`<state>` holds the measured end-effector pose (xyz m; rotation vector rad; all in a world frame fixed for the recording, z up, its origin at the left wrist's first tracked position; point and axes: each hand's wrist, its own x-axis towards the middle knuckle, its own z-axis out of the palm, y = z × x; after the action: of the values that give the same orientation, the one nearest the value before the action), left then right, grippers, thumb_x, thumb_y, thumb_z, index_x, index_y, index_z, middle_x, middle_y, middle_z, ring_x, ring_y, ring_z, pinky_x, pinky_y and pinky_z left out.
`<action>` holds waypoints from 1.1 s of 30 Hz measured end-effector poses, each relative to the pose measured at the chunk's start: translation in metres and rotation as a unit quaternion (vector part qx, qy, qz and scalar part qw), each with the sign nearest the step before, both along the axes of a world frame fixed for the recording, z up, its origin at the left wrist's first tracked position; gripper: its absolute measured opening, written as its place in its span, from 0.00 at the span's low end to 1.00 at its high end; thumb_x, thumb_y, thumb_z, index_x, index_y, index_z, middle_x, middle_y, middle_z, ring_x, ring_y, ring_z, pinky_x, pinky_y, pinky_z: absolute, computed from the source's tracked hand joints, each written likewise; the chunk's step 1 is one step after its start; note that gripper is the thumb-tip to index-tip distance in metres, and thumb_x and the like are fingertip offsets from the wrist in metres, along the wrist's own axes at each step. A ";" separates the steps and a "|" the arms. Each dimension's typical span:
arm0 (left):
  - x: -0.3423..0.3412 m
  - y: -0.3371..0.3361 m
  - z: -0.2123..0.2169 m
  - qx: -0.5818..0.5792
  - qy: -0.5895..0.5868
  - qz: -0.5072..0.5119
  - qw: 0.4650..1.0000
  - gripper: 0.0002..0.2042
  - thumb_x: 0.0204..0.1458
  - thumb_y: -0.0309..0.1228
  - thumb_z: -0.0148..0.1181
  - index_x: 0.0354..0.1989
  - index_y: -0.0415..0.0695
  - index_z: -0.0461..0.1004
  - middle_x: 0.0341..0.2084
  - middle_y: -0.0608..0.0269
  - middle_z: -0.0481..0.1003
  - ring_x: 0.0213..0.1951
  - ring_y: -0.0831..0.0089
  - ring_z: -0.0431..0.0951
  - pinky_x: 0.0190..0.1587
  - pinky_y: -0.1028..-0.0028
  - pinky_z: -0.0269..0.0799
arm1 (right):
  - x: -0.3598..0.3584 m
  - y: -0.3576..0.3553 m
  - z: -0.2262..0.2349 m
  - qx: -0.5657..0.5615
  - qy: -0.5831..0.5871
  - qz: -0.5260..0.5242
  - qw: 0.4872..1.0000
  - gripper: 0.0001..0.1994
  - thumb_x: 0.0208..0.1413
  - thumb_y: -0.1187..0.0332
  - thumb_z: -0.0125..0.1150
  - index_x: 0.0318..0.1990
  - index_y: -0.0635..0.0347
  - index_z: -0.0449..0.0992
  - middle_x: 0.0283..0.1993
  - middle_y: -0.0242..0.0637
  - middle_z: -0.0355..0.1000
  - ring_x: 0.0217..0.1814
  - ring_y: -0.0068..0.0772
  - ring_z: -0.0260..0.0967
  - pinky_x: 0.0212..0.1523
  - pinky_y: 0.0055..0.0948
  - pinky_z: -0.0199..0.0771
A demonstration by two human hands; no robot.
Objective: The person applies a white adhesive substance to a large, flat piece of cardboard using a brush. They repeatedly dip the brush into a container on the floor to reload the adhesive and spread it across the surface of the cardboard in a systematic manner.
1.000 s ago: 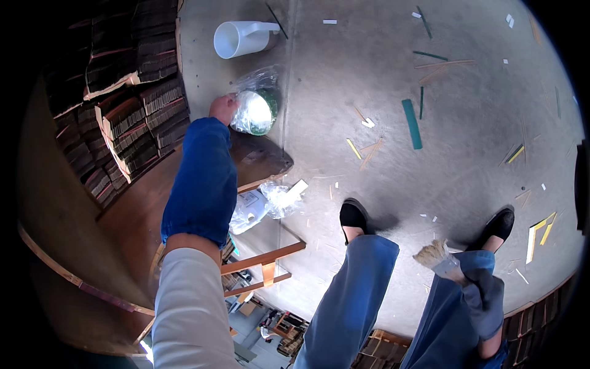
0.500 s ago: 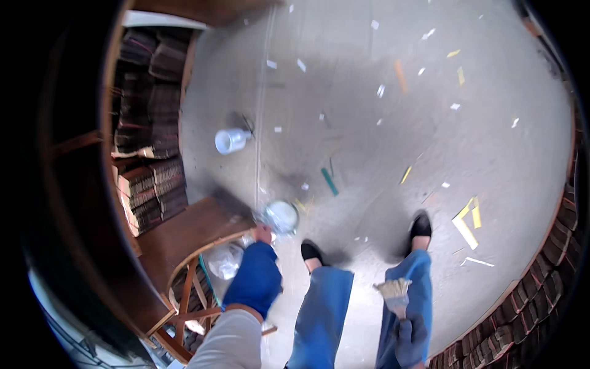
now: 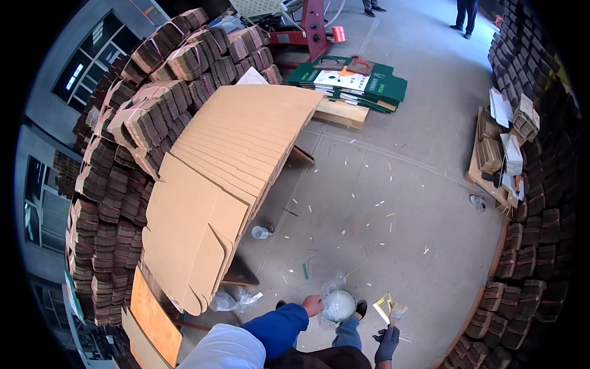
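Two hands work: the bare left hand (image 3: pixel 312 304) grasps a round white plastic-wrapped bowl (image 3: pixel 338 305); the gloved right hand (image 3: pixel 387 343) is clenched on a small pale-bristled brush (image 3: pixel 396 312).

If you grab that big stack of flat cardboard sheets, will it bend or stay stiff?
The cardboard sheets already sag over the stack's edge, so one sheet would probably flop when lifted. Being thin, each likely feels light. They overlap loosely, so a push might slide them apart.

Bowl (image 3: pixel 338 305): wrapped in glossy clear plastic film. Right hand (image 3: pixel 387 343): dark matt cloth glove; holds bristle brush (image 3: pixel 396 311). Cardboard sheets (image 3: pixel 221 178): matt brown, corrugated. Floor (image 3: pixel 399 184): smooth grey concrete.
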<state>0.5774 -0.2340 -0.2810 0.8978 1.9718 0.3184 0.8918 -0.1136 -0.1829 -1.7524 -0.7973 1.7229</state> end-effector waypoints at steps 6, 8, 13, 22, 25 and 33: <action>-0.032 0.111 0.137 0.084 0.017 0.053 0.995 0.15 0.53 0.40 0.56 0.32 0.39 0.78 0.30 0.43 0.78 0.36 0.43 0.78 0.40 0.53 0.73 | -0.023 0.154 0.102 0.044 0.022 0.143 0.988 0.09 0.68 0.65 0.47 0.46 0.61 0.66 0.28 0.38 0.72 0.20 0.23 0.68 0.21 0.23 0.75; -0.058 0.148 0.148 0.093 0.032 0.072 0.993 0.15 0.52 0.40 0.57 0.30 0.38 0.78 0.30 0.43 0.78 0.35 0.43 0.78 0.40 0.53 0.73 | -0.056 0.201 0.113 0.066 0.013 0.164 0.984 0.10 0.68 0.63 0.48 0.49 0.60 0.67 0.27 0.37 0.71 0.19 0.24 0.67 0.21 0.26 0.76; -0.124 0.232 0.125 0.106 0.069 0.148 0.981 0.14 0.51 0.38 0.57 0.32 0.38 0.78 0.30 0.42 0.78 0.36 0.43 0.78 0.41 0.53 0.73 | -0.157 0.296 0.124 0.032 0.029 0.171 0.984 0.15 0.66 0.64 0.51 0.53 0.64 0.67 0.25 0.37 0.71 0.19 0.24 0.68 0.20 0.26 0.75; -0.233 0.456 0.080 0.073 0.061 0.285 0.954 0.12 0.51 0.35 0.56 0.34 0.37 0.78 0.31 0.42 0.78 0.37 0.44 0.79 0.44 0.54 0.74 | -0.313 0.510 0.141 0.076 0.016 0.293 0.953 0.13 0.61 0.74 0.53 0.53 0.64 0.68 0.36 0.41 0.73 0.32 0.28 0.74 0.36 0.31 0.82; -0.280 0.500 0.054 0.043 0.127 0.322 0.937 0.12 0.52 0.36 0.56 0.32 0.38 0.77 0.32 0.42 0.78 0.39 0.44 0.77 0.45 0.54 0.73 | -0.378 0.585 0.153 0.195 0.010 0.398 0.896 0.18 0.56 0.74 0.64 0.53 0.63 0.68 0.35 0.32 0.72 0.36 0.26 0.71 0.37 0.27 0.76; -0.365 0.655 -0.076 -0.031 0.059 0.538 0.840 0.15 0.52 0.38 0.57 0.36 0.35 0.79 0.35 0.40 0.79 0.41 0.45 0.79 0.46 0.55 0.73 | -0.516 0.782 0.056 0.282 -0.059 0.487 0.825 0.09 0.62 0.67 0.60 0.44 0.62 0.73 0.31 0.34 0.74 0.29 0.21 0.71 0.31 0.25 0.72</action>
<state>0.2123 0.4208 -0.3571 -0.3517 2.4126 0.8292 0.3754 0.6682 -0.1271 -1.0554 -2.2685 1.6158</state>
